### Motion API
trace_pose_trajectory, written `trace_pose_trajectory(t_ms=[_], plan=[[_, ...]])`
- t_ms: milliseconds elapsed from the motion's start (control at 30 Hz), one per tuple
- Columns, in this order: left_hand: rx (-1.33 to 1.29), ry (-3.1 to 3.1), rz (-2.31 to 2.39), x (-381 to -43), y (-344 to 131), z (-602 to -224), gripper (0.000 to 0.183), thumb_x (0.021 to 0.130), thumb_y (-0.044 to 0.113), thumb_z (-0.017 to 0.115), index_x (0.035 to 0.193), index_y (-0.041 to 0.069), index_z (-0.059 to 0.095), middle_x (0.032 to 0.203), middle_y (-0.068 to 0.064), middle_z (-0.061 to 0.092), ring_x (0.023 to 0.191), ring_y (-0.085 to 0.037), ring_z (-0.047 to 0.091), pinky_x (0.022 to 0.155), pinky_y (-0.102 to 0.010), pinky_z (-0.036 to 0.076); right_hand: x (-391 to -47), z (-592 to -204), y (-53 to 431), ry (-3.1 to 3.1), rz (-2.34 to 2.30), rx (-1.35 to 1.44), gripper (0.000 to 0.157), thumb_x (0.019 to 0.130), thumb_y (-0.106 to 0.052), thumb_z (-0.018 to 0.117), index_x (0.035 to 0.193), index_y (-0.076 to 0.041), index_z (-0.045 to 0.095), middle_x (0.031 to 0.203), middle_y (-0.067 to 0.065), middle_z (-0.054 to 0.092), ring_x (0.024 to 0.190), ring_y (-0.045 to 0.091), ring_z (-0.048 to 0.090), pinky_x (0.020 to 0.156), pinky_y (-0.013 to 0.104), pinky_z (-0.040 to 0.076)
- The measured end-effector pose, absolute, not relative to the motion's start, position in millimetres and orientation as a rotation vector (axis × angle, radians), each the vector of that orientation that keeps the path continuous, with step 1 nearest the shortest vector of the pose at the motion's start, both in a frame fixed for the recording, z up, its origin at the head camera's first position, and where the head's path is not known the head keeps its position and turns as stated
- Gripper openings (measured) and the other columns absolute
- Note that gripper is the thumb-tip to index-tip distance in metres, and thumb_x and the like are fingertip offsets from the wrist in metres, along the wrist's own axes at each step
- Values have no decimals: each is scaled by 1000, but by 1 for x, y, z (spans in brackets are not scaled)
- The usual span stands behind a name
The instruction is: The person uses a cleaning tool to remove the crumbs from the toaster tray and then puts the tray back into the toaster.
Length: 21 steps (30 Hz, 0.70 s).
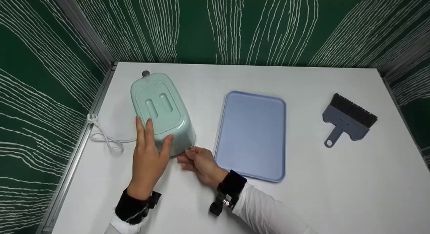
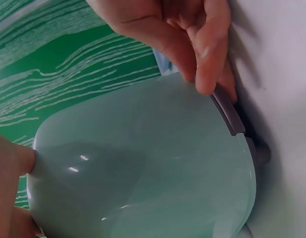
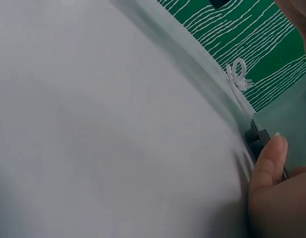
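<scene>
Mint-green appliance [image 1: 166, 118] stands on the white counter [image 1: 312, 173], directly ahead of both grips, with two long recesses in its top face. Left grip [image 1: 147, 160]: fingers straight and spread, not clamped; laid against the near left part of the housing, thumb out toward the near end. Right grip [image 1: 203, 165]: low at the near end of the housing, to the right of the left grip; thumb and finger clamped on a dark strip [image 2: 228, 115] along the bottom edge, the pinch clearest in the left wrist view.

Beyond the left grip, at the housing's far end: one dark round knob [image 1: 145, 73]. Left of the left grip: white cord [image 1: 108, 140], loosely looped, running from the appliance's left side to a white plug [image 1: 92, 119] near the counter edge.

Just right of the right grip and reaching farther out: pale blue tray [image 1: 252, 136], lying flat, near the appliance but apart from it. Well to the right of both grips: grey brush [image 1: 347, 121], black bristles facing away, holed handle pointing back toward the grips. Behind everything, past the far counter edge: green backdrop [image 1: 191, 29] with white streaks. Black band on each wrist; sleeves white.
</scene>
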<state>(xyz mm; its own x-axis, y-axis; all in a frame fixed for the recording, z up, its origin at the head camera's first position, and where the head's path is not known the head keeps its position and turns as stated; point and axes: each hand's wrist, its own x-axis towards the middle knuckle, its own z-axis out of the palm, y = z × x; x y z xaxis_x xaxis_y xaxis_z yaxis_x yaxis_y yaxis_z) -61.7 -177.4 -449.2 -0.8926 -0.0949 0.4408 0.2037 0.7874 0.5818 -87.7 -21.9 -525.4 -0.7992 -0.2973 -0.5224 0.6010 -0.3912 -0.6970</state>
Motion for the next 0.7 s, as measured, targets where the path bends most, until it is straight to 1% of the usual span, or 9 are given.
trace_pose_trajectory(t_ms=[333, 700], plan=[[-73, -2532, -873, -62, -177, -448, 76, 102, 32, 70, 154, -12, 36, 165, -37, 16, 135, -57, 46, 93, -65, 54, -86, -530, -26, 1323, -2197, 415, 23, 108, -2, 54, 86, -10, 51, 79, 7, 72, 70, 11, 72, 58, 24, 58], [-83, -2525, -845, -62, -177, -449, 75, 102, 30, 71, 154, -12, 36, 164, -39, 18, 133, -58, 48, 89, -66, 55, -86, -531, -26, 1343, -2197, 386, 19, 108, -2, 53, 90, -6, 55, 90, 10, 70, 70, 11, 71, 58, 24, 58]])
